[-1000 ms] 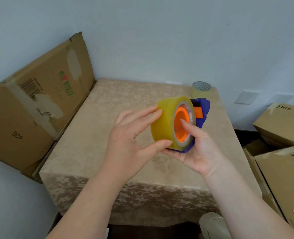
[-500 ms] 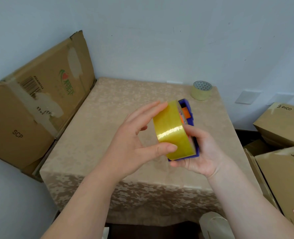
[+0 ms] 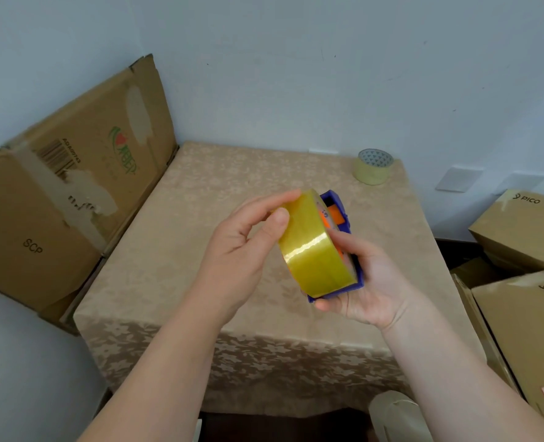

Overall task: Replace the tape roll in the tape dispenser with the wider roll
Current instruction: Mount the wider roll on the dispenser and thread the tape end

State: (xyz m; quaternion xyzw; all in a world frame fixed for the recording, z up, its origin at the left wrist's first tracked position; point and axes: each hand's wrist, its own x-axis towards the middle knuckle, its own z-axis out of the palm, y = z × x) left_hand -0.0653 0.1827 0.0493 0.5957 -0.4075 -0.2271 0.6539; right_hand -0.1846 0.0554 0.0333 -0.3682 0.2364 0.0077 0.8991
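Note:
A wide yellowish tape roll sits on the blue tape dispenser, whose orange hub shows at the roll's far side. My right hand grips the dispenser from below and the right, thumb on the roll's rim. My left hand touches the roll's upper left edge with thumb and fingertips. Both are held above the table. A narrower pale tape roll lies flat at the table's far right corner.
A beige patterned cloth covers the table. A flattened cardboard box leans against the wall on the left. Stacked PICO cartons stand on the right. A pale rounded object is below the table's front edge.
The roll and dispenser turned from showing the orange hub to showing the roll's outer band. My left thumb moved from the roll's lower edge up to its top left edge.

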